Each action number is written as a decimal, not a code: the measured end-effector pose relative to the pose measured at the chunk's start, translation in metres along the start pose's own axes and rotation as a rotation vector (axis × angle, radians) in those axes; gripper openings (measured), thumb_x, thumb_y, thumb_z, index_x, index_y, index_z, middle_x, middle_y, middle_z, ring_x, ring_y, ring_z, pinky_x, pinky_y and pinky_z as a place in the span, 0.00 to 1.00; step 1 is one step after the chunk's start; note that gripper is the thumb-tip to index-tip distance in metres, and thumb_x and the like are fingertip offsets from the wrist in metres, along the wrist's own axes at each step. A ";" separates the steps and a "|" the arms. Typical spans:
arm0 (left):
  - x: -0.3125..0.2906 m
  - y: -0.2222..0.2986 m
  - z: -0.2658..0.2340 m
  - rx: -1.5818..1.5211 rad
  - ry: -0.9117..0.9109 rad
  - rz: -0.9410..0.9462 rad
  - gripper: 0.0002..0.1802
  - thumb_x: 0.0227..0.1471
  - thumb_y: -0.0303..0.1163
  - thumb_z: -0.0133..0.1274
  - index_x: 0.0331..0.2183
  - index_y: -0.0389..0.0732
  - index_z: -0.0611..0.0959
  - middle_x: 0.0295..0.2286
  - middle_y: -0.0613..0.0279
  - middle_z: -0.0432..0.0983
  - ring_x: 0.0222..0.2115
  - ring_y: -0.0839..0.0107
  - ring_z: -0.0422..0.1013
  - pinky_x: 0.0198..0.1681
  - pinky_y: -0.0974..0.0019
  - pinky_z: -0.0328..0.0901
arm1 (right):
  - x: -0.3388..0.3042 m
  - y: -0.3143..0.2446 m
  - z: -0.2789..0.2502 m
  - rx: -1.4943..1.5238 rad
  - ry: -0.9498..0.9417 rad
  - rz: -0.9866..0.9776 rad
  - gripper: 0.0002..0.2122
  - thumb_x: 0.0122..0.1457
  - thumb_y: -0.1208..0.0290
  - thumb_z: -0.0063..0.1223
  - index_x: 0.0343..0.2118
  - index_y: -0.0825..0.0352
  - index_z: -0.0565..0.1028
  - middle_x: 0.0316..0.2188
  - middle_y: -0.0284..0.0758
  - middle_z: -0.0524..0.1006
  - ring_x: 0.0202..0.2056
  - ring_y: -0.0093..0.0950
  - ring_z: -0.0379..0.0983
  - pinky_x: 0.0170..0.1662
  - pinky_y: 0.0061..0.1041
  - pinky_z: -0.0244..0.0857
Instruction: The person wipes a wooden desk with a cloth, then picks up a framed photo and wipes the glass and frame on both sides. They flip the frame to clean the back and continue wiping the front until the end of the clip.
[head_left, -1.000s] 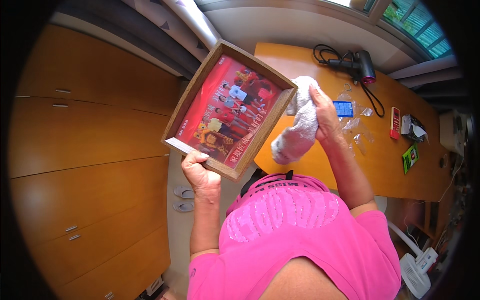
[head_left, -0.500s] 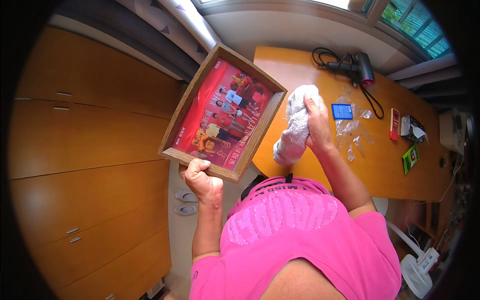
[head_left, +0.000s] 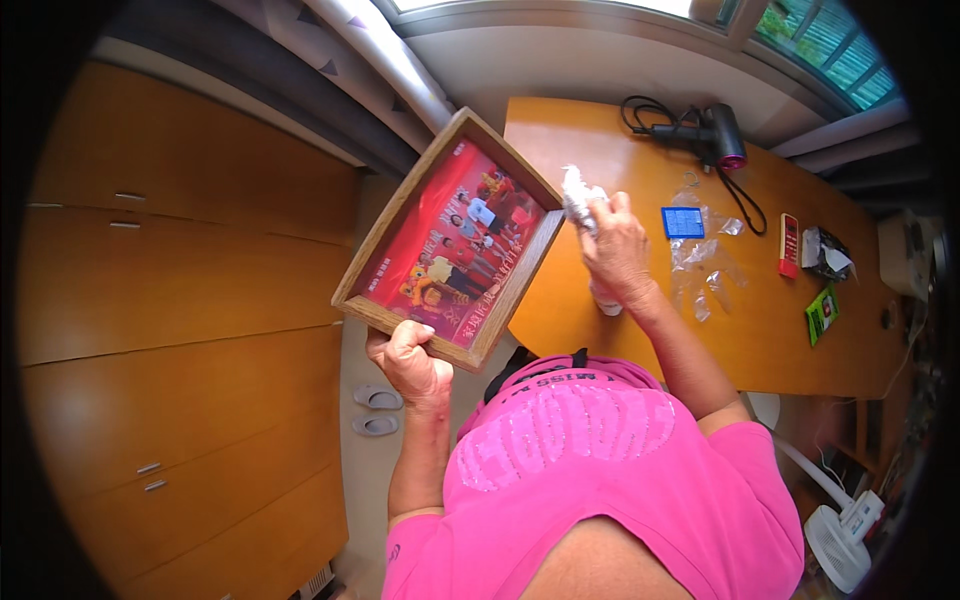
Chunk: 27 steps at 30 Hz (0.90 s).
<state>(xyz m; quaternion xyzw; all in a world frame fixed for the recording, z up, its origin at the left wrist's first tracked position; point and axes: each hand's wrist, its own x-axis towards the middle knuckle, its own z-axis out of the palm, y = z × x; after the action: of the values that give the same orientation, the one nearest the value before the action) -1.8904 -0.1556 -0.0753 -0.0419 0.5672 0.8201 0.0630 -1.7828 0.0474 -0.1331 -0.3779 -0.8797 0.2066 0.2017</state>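
My left hand (head_left: 412, 366) is closed on the lower corner of a wooden picture frame (head_left: 395, 218), thumb over its front edge. Deep wooden sides surround a red group photo, and the frame is tilted, held up left of the desk. In my right hand (head_left: 617, 248) a whitish-grey cloth (head_left: 580, 203) is bunched up. Part of the cloth sticks out past the fingers beside the frame's right side; whether it touches the wood I cannot tell. The palm hides most of the cloth, and a bit of it shows below the wrist.
On the wooden desk (head_left: 550, 135) lie a black hair dryer (head_left: 715, 135) with its cord, a blue card (head_left: 684, 222), clear plastic scraps (head_left: 700, 255), a red calculator-like device (head_left: 789, 247) and a green packet (head_left: 822, 314). A wooden cabinet (head_left: 190, 280) stands left; a white fan (head_left: 840, 545) is lower right.
My right hand has turned over and moved left and down, bringing the cloth beside the frame. The picture frame has shifted slightly right and down in my left hand.
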 end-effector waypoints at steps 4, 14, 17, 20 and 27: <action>0.019 -0.018 -0.029 -0.128 -0.013 -0.172 0.15 0.24 0.15 0.42 0.23 0.36 0.72 0.22 0.68 0.65 0.23 0.74 0.62 0.32 0.74 0.60 | 0.000 0.052 0.018 0.178 -0.054 0.134 0.13 0.49 0.69 0.52 0.38 0.65 0.72 0.32 0.47 0.68 0.33 0.44 0.70 0.35 0.38 0.65; 0.030 -0.030 -0.041 -0.211 -0.038 -0.316 0.06 0.25 0.18 0.40 0.13 0.39 0.68 0.20 0.64 0.66 0.26 0.67 0.66 0.40 0.65 0.64 | -0.006 0.076 0.054 0.626 0.131 0.126 0.08 0.41 0.76 0.55 0.26 0.71 0.72 0.26 0.35 0.68 0.30 0.25 0.66 0.35 0.22 0.62; 0.030 -0.028 -0.043 -0.245 -0.067 -0.338 0.07 0.25 0.18 0.40 0.16 0.37 0.70 0.22 0.62 0.69 0.27 0.66 0.67 0.41 0.64 0.65 | -0.004 0.075 0.051 0.685 0.095 0.162 0.06 0.44 0.78 0.55 0.23 0.70 0.68 0.19 0.29 0.67 0.23 0.20 0.63 0.28 0.19 0.60; 0.029 -0.023 -0.036 -0.270 -0.041 -0.368 0.09 0.24 0.16 0.40 0.18 0.36 0.71 0.21 0.63 0.68 0.25 0.68 0.66 0.37 0.67 0.64 | -0.002 0.060 0.039 0.965 0.094 0.207 0.05 0.49 0.78 0.53 0.23 0.68 0.68 0.20 0.26 0.69 0.24 0.16 0.63 0.28 0.16 0.59; 0.025 -0.012 -0.017 -0.248 0.083 -0.334 0.10 0.25 0.13 0.41 0.17 0.37 0.70 0.16 0.68 0.65 0.17 0.75 0.62 0.26 0.75 0.61 | 0.012 0.056 0.019 1.484 -0.056 0.521 0.11 0.55 0.76 0.49 0.42 0.68 0.71 0.34 0.33 0.75 0.32 0.21 0.72 0.35 0.19 0.68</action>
<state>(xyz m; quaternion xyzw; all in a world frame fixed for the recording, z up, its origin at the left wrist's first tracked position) -1.9133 -0.1658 -0.0955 -0.1766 0.4492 0.8593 0.1691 -1.7676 0.0872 -0.1752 -0.3332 -0.3998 0.7899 0.3243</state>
